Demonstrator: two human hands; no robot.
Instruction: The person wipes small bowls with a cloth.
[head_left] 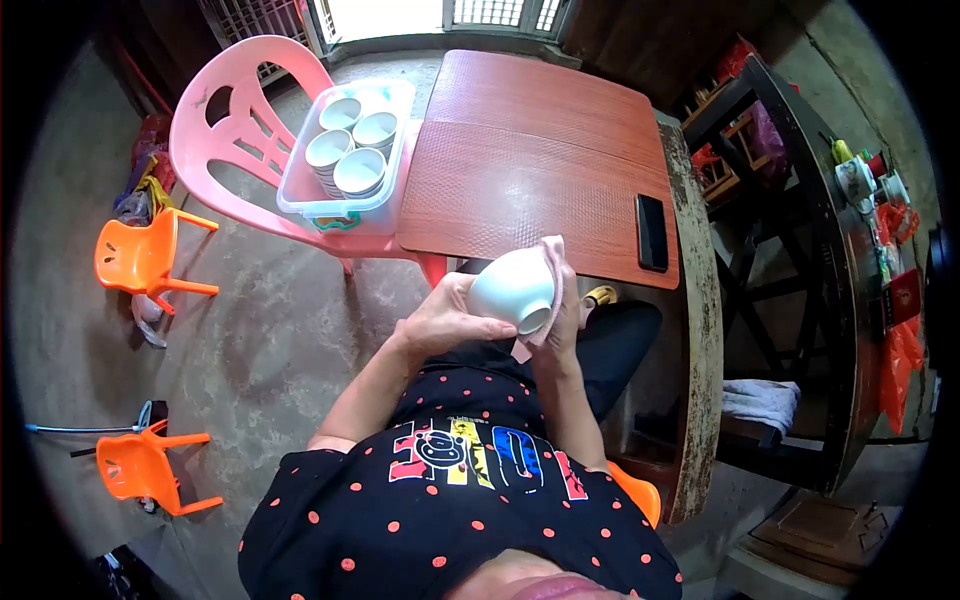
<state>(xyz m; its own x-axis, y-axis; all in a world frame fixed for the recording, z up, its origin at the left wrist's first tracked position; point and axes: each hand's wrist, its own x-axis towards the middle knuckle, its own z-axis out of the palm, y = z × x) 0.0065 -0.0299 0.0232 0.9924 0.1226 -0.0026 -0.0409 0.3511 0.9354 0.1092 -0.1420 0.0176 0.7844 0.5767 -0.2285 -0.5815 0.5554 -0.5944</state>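
Note:
A white bowl (508, 288) is held tilted over the lap, its foot facing down and to the right. My left hand (446, 318) grips its left side, with the thumb near the foot. On the other side my right hand (562, 318) presses a pink cloth (553, 262) against the bowl; its fingers are partly hidden behind the cloth. Beyond the hands, a clear plastic box (300, 190) with several stacks of white bowls (360, 172) rests on a pink chair (222, 206).
A red-brown table (520, 170) stands just ahead, with a black phone (652, 232) at its right edge. A worn wooden bench (700, 330) runs along the right. Small orange chairs (135, 255) stand on the left floor. A dark wooden frame (840, 300) is farther right.

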